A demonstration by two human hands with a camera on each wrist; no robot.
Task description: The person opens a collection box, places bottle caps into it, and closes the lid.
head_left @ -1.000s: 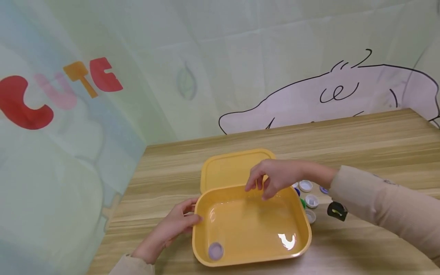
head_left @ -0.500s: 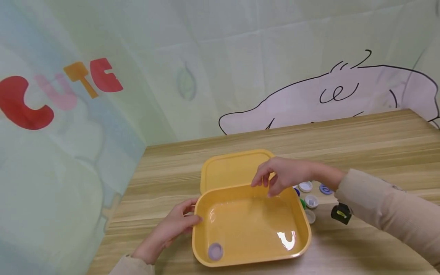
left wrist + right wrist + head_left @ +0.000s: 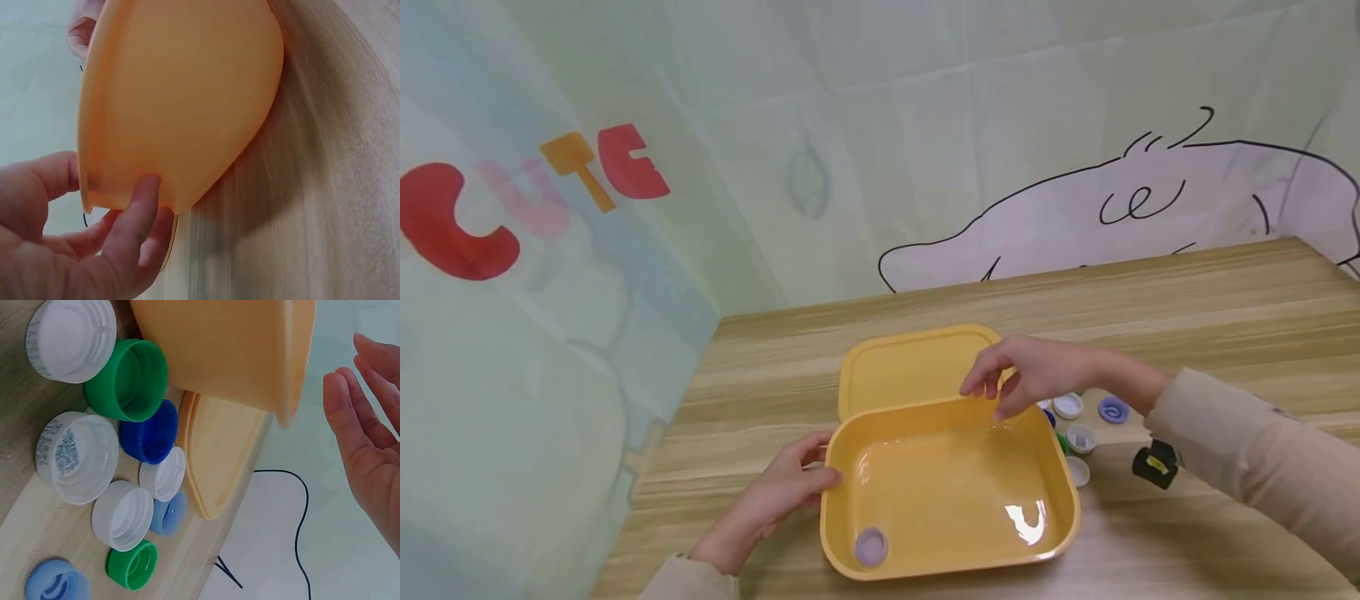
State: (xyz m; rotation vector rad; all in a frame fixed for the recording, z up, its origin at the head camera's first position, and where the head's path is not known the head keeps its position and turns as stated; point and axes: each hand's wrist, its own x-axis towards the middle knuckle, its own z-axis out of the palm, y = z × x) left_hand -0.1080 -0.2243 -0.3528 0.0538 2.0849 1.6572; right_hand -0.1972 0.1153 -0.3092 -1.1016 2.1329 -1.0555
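A yellow plastic box (image 3: 955,500) stands on the table with its opening up. My left hand (image 3: 786,479) grips its left wall, thumb over the rim and fingers against the outside, as the left wrist view also shows. One pale bottle cap (image 3: 871,547) lies inside, in the near left corner. Over the box's far right edge hovers my right hand (image 3: 1022,375), fingers loosely bent and nothing between them. In the right wrist view that hand is above the rim, apart from it. Several bottle caps lie right of the box, among them a green cap (image 3: 128,380) and a dark blue cap (image 3: 150,432).
Behind the box lies its yellow lid (image 3: 910,371), partly hidden by the box and my right hand. A light blue cap (image 3: 1113,409) lies farther right on the wooden table (image 3: 1225,333). A black wrist device (image 3: 1155,464) hangs at my right cuff. Printed cloth (image 3: 775,167) encloses the back and left.
My right hand has drawn back a little to the right and away, uncovering the light blue cap. The left hand, the box and the pale cap inside have stayed put.
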